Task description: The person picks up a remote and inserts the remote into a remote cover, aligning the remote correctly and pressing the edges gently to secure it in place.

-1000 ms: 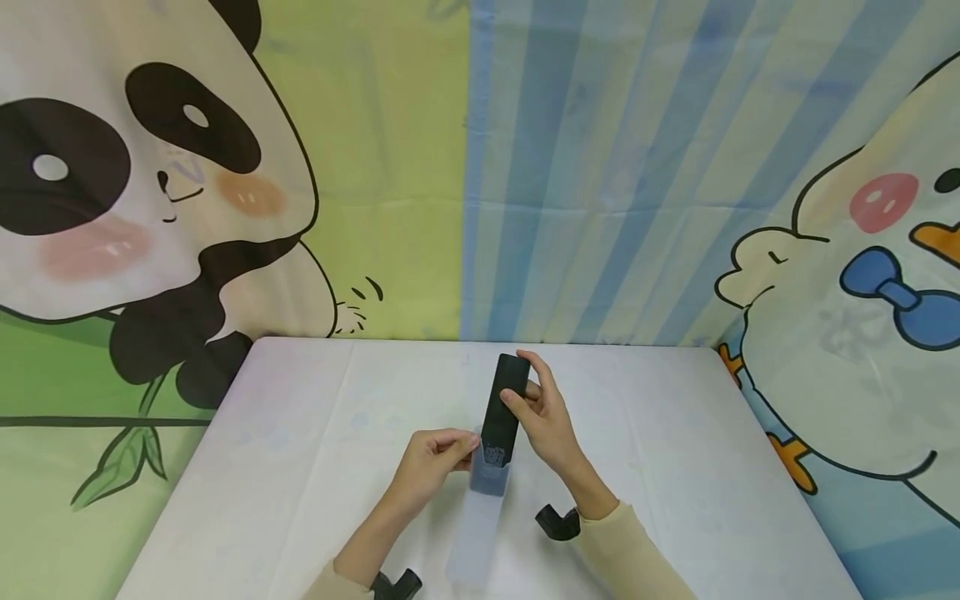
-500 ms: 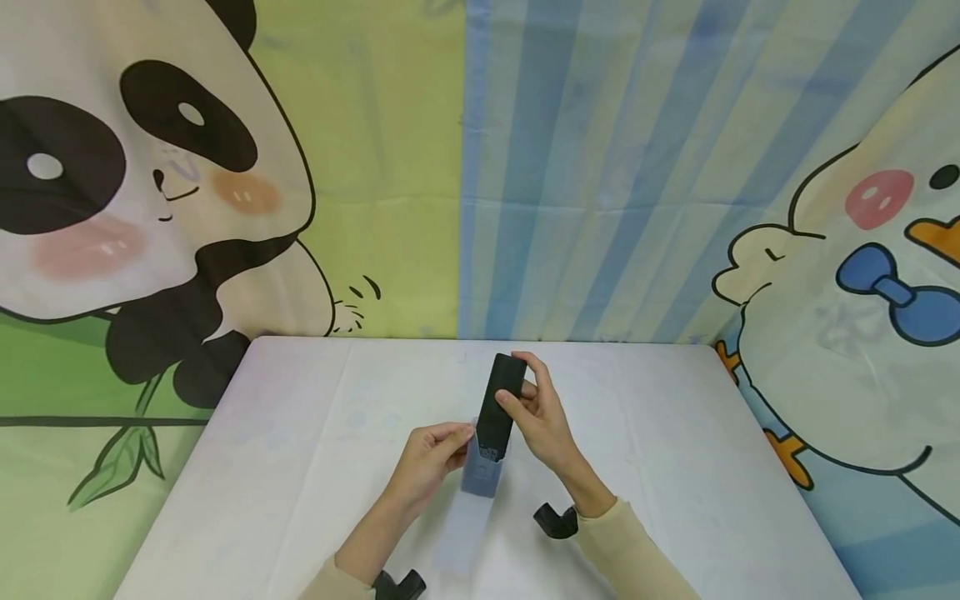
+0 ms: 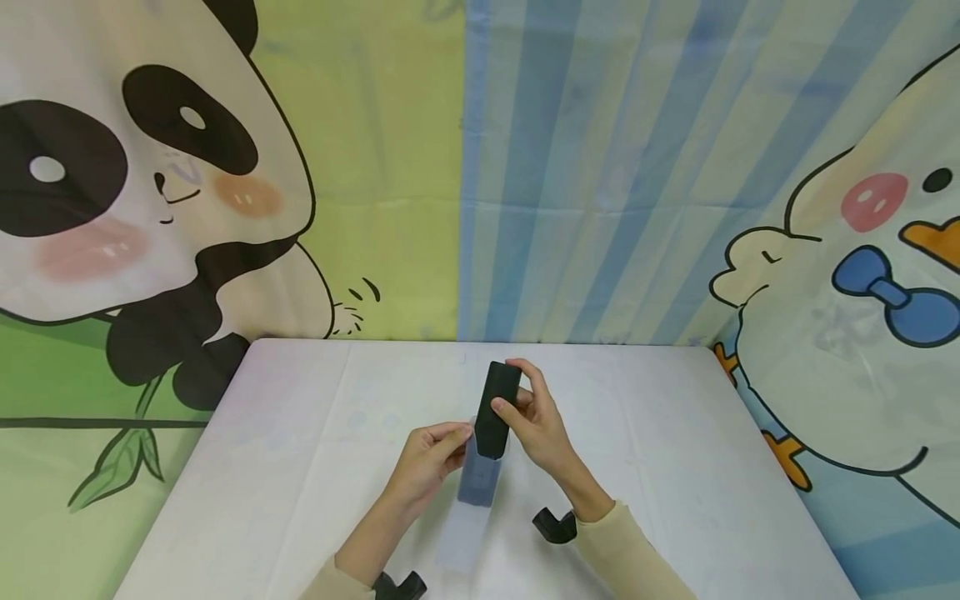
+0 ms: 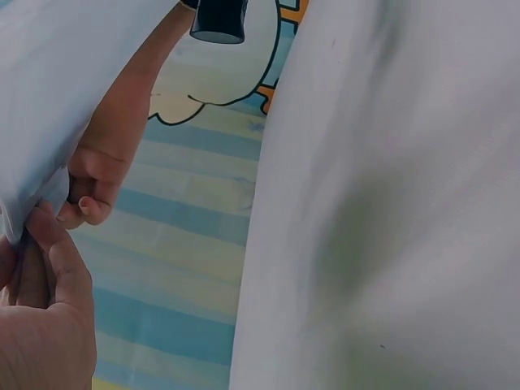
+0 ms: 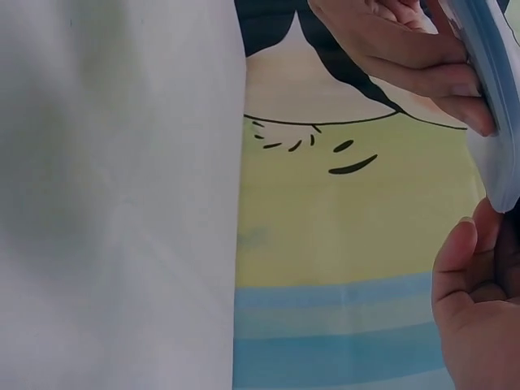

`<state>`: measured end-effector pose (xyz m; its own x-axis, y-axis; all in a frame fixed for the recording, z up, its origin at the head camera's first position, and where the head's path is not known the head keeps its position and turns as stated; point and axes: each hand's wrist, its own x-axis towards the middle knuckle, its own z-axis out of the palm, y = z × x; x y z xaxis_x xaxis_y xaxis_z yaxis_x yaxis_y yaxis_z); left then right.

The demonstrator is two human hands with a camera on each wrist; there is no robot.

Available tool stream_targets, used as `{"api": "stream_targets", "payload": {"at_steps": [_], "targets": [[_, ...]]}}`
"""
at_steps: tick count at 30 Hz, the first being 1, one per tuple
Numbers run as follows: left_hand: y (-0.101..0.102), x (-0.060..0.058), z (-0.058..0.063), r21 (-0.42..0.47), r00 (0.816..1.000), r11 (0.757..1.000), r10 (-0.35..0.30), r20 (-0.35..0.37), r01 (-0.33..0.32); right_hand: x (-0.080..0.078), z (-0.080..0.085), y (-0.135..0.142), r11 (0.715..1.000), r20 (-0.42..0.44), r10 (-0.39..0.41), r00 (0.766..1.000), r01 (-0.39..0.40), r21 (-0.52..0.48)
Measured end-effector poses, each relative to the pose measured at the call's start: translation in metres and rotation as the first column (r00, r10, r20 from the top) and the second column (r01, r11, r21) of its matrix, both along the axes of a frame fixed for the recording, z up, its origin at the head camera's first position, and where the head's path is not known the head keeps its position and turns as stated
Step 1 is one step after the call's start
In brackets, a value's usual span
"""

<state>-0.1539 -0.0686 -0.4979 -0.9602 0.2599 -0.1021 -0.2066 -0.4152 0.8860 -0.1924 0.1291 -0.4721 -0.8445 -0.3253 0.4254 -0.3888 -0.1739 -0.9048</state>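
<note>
My right hand (image 3: 542,427) grips a long black box-shaped object (image 3: 495,408) near its upper end, with the thumb on the front face and the index finger at the top corner. The lower end of this object is inside a translucent plastic bag (image 3: 463,537) and shows bluish through the film. At the bag's mouth, my left hand (image 3: 433,457) pinches the edge between thumb and fingers. The bag (image 4: 65,89) hangs beside both hands in the left wrist view. In the right wrist view the film (image 5: 494,97) runs along the left hand's fingers (image 5: 431,81).
Below lies a table covered in white cloth (image 3: 300,467). Black wrist mounts (image 3: 555,527) sit by both beige sleeves (image 3: 626,546). Behind the table hangs a printed curtain (image 3: 390,167) with a panda and a duck.
The black object has slid further down into the bag, and the grey patterned patch near its lower end no longer shows. My right hand has lowered with it; both hands shifted slightly left.
</note>
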Motion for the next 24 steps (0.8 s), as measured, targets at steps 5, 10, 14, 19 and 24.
{"api": "stream_targets", "payload": {"at_steps": [5, 10, 14, 19, 24], "targets": [[-0.0009, 0.0003, -0.0004, 0.003, 1.000, 1.000, 0.004, 0.014, -0.004, 0.0010, -0.0010, 0.0000, 1.000, 0.013, 0.000, 1.000, -0.001, 0.019], [-0.0010, -0.0002, -0.0001, -0.008, 1.000, 1.000, 0.018, 0.023, -0.017, 0.0015, -0.0004, -0.0006, 1.000, 0.025, 0.000, 1.000, -0.001, 0.028], [-0.0021, 0.0002, -0.0005, -0.020, 1.000, 1.000, 0.015, 0.020, -0.015, 0.0024, -0.0009, -0.0008, 0.999, 0.033, 0.002, 0.999, -0.003, 0.039], [-0.0032, 0.0009, -0.0010, -0.079, 1.000, 0.997, -0.003, -0.012, 0.002, 0.0018, -0.0028, 0.0020, 0.998, 0.012, 0.010, 1.000, -0.011, 0.066], [-0.0057, 0.0010, -0.0024, -0.203, 0.995, 0.978, -0.056, -0.081, 0.038, 0.0010, -0.0019, 0.0042, 0.997, -0.022, 0.006, 1.000, -0.005, 0.078]]}}
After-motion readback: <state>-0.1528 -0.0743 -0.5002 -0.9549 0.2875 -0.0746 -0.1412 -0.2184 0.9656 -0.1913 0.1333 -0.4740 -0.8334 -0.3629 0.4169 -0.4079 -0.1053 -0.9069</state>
